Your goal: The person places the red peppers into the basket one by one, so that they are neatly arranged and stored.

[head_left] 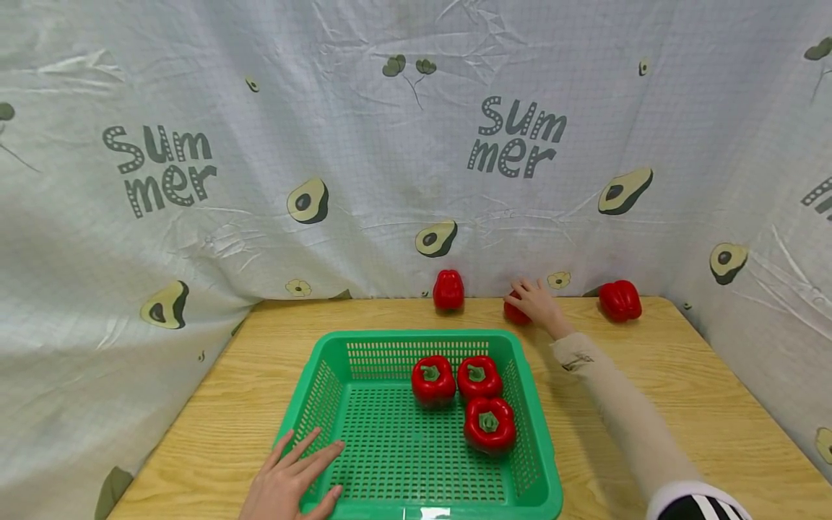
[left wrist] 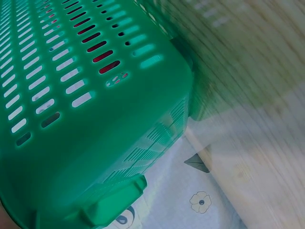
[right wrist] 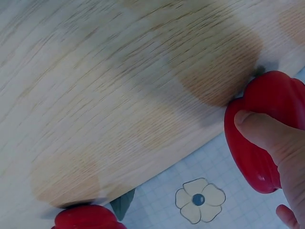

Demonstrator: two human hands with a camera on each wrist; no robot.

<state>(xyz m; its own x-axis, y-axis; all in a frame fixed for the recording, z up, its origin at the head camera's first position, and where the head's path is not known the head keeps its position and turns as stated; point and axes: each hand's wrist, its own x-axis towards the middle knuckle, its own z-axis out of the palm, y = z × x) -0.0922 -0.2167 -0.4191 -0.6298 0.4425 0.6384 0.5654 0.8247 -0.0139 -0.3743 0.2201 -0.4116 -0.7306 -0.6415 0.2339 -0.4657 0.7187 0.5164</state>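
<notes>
While the R hand (head_left: 536, 307) grips a glossy red bell pepper (head_left: 516, 311) at the back edge of the pale wood-grain table (head_left: 195, 433), the L hand (head_left: 286, 480) rests at the front L corner of a rectangular green plastic basket w/ slotted walls (head_left: 383, 433), fingers straight & spread over the rim. R wrist view: thumb lies across the pepper's side, other fingers mostly hidden; can't tell if it's lifted or touching the wood. That pepper sits btwn two more red ones along the back edge — an upright-looking glossy red pepper (head_left: 448, 290) to its L, near the basket's back wall, & a broad, lobed red pepper (head_left: 620, 300) well apart to its R.

Inside the basket, R half: a round red pepper w/ green stem up (head_left: 433, 381), a second stem-up red pepper (head_left: 479, 377) just beside it, & a third stem-up red pepper (head_left: 490, 425) in front of the 2nd. L wrist view = mostly the basket's corner, w/ bits of red thru the slots.

Behind the table hangs a whitish cloth w/ grey "summer" lettering, avocados & flowers (head_left: 364, 130) — wrinkled in places. R arm wears a beige sleeve (head_left: 624, 404), reaching past the basket's R side
</notes>
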